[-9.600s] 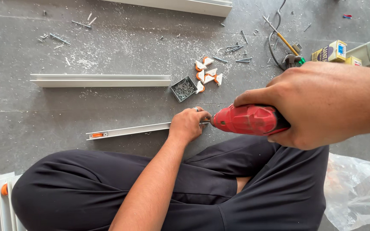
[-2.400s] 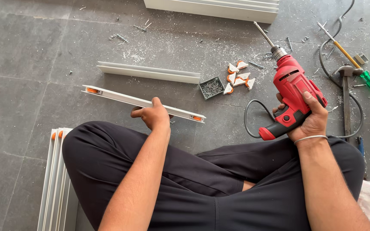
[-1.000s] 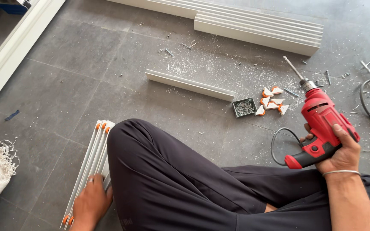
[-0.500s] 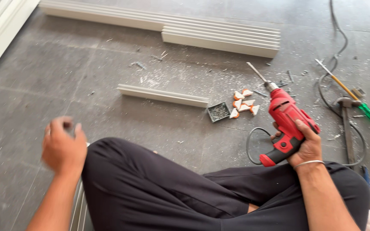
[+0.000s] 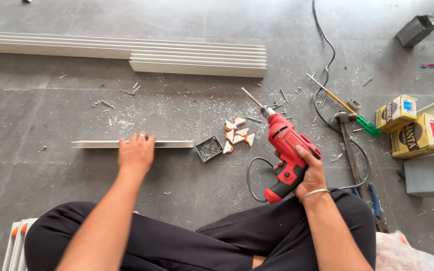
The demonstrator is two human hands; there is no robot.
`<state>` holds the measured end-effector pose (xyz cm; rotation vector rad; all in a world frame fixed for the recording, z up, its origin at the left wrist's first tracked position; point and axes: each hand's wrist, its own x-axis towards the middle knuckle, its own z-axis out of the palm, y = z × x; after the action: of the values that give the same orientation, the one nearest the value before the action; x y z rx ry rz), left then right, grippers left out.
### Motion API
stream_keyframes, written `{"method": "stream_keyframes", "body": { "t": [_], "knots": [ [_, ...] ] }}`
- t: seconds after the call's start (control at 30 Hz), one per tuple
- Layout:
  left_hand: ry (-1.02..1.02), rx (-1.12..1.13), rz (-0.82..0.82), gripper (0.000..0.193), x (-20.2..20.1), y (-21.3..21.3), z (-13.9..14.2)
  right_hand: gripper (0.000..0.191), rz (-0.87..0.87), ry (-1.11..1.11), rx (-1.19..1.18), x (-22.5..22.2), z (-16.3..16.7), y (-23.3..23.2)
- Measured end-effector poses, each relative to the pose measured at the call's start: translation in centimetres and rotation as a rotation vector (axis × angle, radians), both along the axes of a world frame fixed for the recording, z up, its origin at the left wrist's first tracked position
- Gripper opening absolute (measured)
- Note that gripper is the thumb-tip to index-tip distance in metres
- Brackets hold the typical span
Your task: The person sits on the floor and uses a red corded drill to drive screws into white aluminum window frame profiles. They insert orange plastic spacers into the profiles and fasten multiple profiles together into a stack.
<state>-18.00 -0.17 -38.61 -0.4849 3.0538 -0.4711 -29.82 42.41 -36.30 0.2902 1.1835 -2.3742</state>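
- Person seated cross-legged on a grey tiled floor [image 5: 51, 195], dark trousers filling the lower frame; head view looks down on both arms.
- Left hand [image 5: 135, 153]: palm down, fingers laid over a short white channel strip [image 5: 177, 144] that lies flat on the floor. Ring on one finger. Grip reads as a loose press on top of the strip; whether the fingers curl under it cannot be told.
- Right hand [image 5: 308, 173]: grip wrapped firmly round the handle of a red electric drill [image 5: 286, 150]. Metal bangle on the wrist. Drill bit points up and to the left, tip clear of the floor and well apart from the strip.
- Black drill cord [image 5: 251, 170] loops on the floor just left of the drill handle.
- Small open box of screws [image 5: 210, 149] sits touching or just beside the right end of the strip.
- Cluster of white-and-orange corner pieces [image 5: 237, 135] lies between the screw box and the drill.
- Stack of long white profiles [image 5: 197, 60] lies at the top of the frame, well apart from the hands.
- Right side of the floor: green-handled screwdriver [image 5: 365, 124], hammer [image 5: 347, 145], two yellow cartons [image 5: 408, 125], grey box [image 5: 430, 175].
- Metal shavings and dust scattered over the floor around the strip.
- More white strips with orange ends [image 5: 18, 241] show at the lower left beside the knee.
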Motion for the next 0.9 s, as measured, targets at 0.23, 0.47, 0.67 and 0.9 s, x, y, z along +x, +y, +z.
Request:
{"method": "stream_keyframes", "body": {
  "t": [0.23, 0.47, 0.67, 0.9],
  "knots": [
    [-0.250, 0.045, -0.146, 0.024, 5.2, -0.2, -1.1, 0.054, -0.069, -0.038, -0.006, -2.0, -1.1, 0.6],
    [-0.190, 0.295, -0.412, 0.036, 5.1, 8.5, -1.8, 0.054, -0.060, -0.149, 0.006, -2.5, -2.6, 0.7],
    [-0.116, 0.352, -0.390, 0.037, 5.2, 10.0, -1.6, 0.055, -0.159, -0.231, 0.252, -2.4, -3.7, 0.9],
    [-0.182, 0.420, -0.269, 0.033, 5.6, 8.3, -2.9, 0.079, -0.450, -0.133, 1.194, -1.3, -3.5, -0.8]
  ]
}}
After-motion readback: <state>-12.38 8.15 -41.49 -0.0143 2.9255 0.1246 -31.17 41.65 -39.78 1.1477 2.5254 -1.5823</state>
